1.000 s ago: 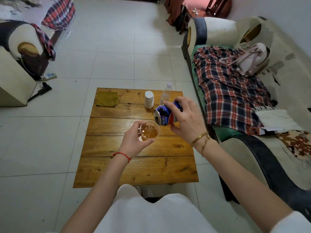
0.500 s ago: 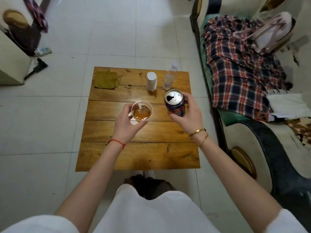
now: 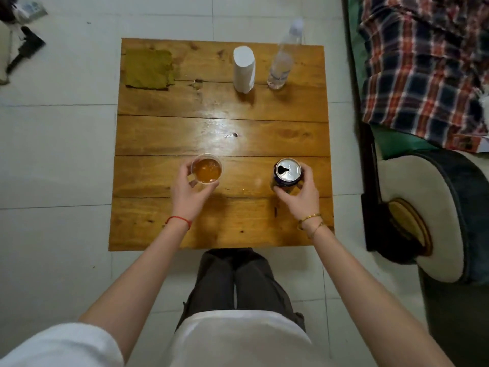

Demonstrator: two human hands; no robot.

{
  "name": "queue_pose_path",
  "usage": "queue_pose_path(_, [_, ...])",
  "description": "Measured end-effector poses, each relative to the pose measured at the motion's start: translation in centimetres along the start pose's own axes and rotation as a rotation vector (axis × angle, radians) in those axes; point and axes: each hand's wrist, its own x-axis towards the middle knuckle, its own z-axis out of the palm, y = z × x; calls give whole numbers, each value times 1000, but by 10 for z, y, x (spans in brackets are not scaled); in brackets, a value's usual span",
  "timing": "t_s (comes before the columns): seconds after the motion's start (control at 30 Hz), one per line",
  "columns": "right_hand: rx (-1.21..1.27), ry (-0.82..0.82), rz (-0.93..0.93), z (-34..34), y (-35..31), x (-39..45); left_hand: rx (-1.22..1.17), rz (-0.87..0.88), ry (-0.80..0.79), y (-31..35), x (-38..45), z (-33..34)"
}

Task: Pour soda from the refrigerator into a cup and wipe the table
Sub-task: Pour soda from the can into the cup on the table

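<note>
From the head camera, the pour looks finished: the left hand point(image 3: 189, 189) wraps the clear cup point(image 3: 207, 168), amber soda inside, just left of frame centre, while the right hand point(image 3: 300, 193) curls round the upright soda can point(image 3: 288, 172) to its right, opened top facing up. Both sit low over the near planks of the wooden table point(image 3: 222, 229); whether they actually touch the wood I can't tell. Next, I'd judge, both get released, and then it's a reach to the upper left of the frame for the olive cloth point(image 3: 148, 68) to wipe the boards. A white cylinder point(image 3: 244, 68) and a plastic water bottle point(image 3: 281, 65) stand at the table's far edge. Against a second ago, the can has gone from tipped over the cup to upright, the hands have drawn apart, and both vessels have dropped toward the tabletop.
</note>
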Motion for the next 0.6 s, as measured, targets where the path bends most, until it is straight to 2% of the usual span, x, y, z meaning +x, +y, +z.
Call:
queue_pose_path(0.3, [16, 13, 39, 56, 78, 18, 0, -92, 38, -87, 24, 49])
queue_pose_path(0.6, [76, 62, -49, 70, 104, 20, -50, -99, 63, -114, 22, 68])
